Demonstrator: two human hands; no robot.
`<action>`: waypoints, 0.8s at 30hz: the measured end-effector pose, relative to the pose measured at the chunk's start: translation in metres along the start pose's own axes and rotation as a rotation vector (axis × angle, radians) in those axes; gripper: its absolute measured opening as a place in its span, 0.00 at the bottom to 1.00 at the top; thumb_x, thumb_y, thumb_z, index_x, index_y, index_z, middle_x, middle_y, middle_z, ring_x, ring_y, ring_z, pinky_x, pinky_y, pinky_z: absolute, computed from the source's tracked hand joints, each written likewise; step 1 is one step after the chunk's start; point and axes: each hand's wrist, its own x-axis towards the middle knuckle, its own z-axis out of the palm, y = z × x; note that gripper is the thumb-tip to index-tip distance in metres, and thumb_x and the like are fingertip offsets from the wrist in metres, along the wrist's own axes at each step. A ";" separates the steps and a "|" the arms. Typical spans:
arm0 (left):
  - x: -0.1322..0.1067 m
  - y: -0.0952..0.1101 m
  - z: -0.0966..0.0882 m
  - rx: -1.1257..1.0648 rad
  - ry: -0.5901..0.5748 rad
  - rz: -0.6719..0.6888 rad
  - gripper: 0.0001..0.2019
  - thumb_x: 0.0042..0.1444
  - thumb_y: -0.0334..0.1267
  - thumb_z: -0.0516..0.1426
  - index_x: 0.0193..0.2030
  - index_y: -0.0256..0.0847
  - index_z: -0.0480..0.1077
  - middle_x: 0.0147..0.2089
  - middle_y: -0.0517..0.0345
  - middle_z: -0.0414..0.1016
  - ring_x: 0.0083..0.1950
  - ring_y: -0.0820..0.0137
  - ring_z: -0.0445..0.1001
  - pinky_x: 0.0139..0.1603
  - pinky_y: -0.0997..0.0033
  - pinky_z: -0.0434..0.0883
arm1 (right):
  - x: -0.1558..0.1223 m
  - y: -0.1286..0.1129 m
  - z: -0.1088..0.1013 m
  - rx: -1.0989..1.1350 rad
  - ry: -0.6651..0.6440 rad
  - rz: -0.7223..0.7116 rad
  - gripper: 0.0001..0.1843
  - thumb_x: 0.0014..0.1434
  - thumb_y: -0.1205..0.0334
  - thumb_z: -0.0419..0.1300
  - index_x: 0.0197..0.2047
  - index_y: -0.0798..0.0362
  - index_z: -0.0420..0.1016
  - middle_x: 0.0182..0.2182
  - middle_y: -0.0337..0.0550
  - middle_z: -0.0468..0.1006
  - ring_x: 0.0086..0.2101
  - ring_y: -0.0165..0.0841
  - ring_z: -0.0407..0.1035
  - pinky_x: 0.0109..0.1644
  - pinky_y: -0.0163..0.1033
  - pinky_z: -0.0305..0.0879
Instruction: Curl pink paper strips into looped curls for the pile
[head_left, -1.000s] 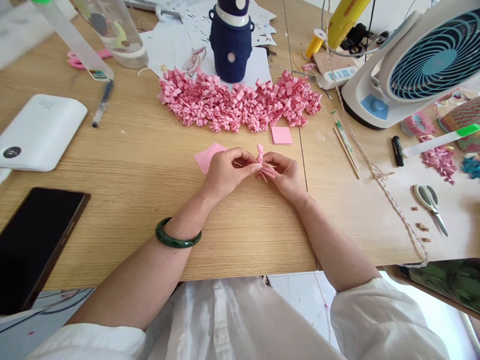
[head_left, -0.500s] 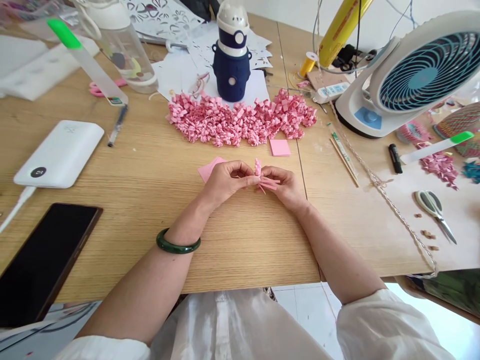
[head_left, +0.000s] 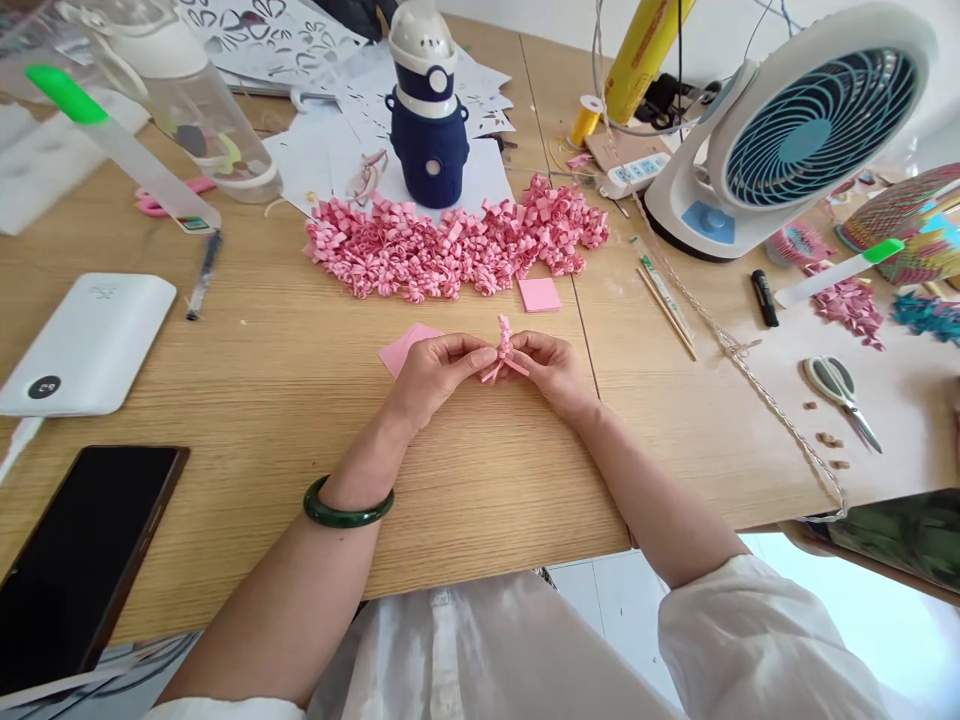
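Observation:
Between my two hands is a small pink piece (head_left: 504, 338), folded or braided from thin strips; it stands upright, with loose strip ends poking out below. My left hand (head_left: 448, 365) pinches it from the left between thumb and fingers. From the other side my right hand (head_left: 553, 368) is closed on the same piece and its strips. Partly behind my left hand lies a flat pink sheet (head_left: 405, 345). A small stack of pink squares (head_left: 539, 295) rests a little beyond my hands. Past that spreads a long heap of curled pink paper pieces (head_left: 450, 250).
A dark blue bottle (head_left: 427, 140) stands behind the heap, a clear bottle (head_left: 225, 130) further left. On the left are a white power bank (head_left: 97, 340) and a phone (head_left: 82, 560). To the right are a fan (head_left: 810, 140), scissors (head_left: 832, 385), a marker (head_left: 765, 298) and a twisted cord (head_left: 780, 400).
The strips that stuck out to the right now point downward and spread below the piece. Both hands stay closed on it. The whole view has shifted and tilted slightly.

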 end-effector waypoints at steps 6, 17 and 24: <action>0.001 -0.005 -0.001 0.020 -0.002 -0.018 0.12 0.49 0.44 0.71 0.36 0.40 0.82 0.32 0.56 0.82 0.33 0.70 0.77 0.40 0.68 0.75 | 0.001 0.000 0.002 -0.118 0.093 -0.061 0.24 0.49 0.41 0.75 0.31 0.54 0.76 0.27 0.36 0.77 0.26 0.25 0.70 0.33 0.34 0.68; -0.004 -0.002 0.005 0.166 0.076 0.022 0.09 0.52 0.41 0.69 0.35 0.38 0.81 0.34 0.56 0.83 0.31 0.73 0.76 0.35 0.72 0.75 | -0.008 0.006 0.010 -0.450 0.219 -0.262 0.09 0.62 0.60 0.63 0.31 0.53 0.73 0.28 0.38 0.76 0.27 0.26 0.67 0.30 0.33 0.62; -0.006 -0.002 0.008 0.272 0.168 0.071 0.04 0.54 0.36 0.65 0.32 0.39 0.77 0.32 0.60 0.80 0.29 0.74 0.75 0.34 0.74 0.74 | -0.008 0.007 0.010 -0.525 0.186 -0.348 0.08 0.63 0.62 0.63 0.32 0.53 0.74 0.28 0.37 0.75 0.29 0.26 0.66 0.32 0.34 0.63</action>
